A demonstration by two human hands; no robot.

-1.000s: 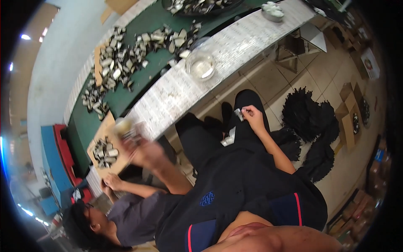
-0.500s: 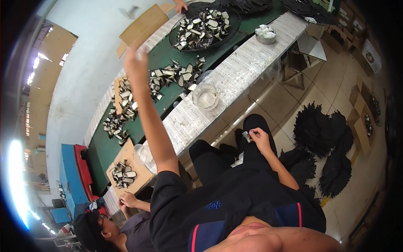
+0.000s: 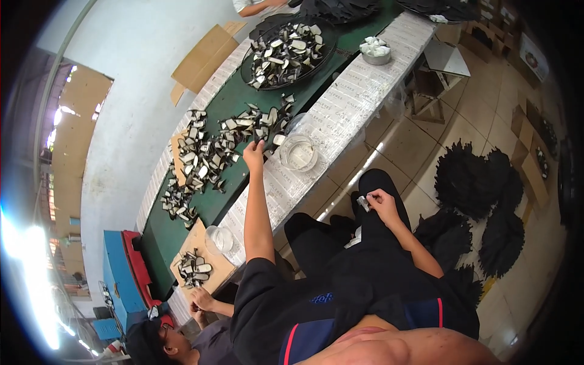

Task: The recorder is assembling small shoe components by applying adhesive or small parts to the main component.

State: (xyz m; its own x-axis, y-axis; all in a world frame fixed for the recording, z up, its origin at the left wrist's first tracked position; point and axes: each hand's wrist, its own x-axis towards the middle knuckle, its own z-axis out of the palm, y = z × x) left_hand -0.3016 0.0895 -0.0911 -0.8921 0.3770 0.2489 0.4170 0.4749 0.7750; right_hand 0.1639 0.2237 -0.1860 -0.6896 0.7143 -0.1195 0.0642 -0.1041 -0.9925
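My left hand (image 3: pixel 253 158) reaches over the green conveyor belt, its fingertips pinched on a small black piece with a pale face (image 3: pixel 261 133) at the near edge of a loose heap. Many similar black-and-pale pieces (image 3: pixel 204 159) lie about on the belt. Above my thigh, my right hand (image 3: pixel 382 205) pinches a small crumpled whitish-silver scrap (image 3: pixel 364 203). A round clear container (image 3: pixel 298 152) stands on the paper-covered ledge, just right of my left hand.
A big black round tray (image 3: pixel 331 59) heaped with pieces rests on the belt. A small bowl (image 3: pixel 376 56) of white bits stands on the ledge. At lower left a co-worker's hands (image 3: pixel 201 300) are beside a cardboard sheet (image 3: pixel 217 263). Black bundles (image 3: pixel 465 182) lie on the floor.
My left hand has come down from above the belt's far side, to the right and nearer, onto the heap's edge. My right hand stays above my thigh with the scrap.
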